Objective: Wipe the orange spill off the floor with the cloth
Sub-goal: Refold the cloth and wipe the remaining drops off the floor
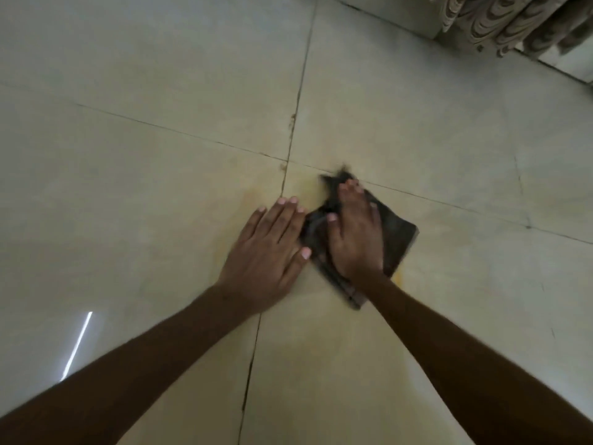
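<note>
Right hand (354, 239) presses flat on dark cloth (398, 242) — left hand (266, 252) flat, open beside it

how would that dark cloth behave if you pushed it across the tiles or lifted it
The dark cloth looks floppy: its far corner is bunched, so it would likely droop when lifted. On the glossy tile floor it probably slides easily under the flat right hand.

Left arm: bare, stretched out forward.
Left hand (268, 255): flat, palm down, fingers close together.
Right arm: bare, stretched out forward.
Right hand (354, 234): flat, palm down, fingers straight, just beside the left hand.
</note>
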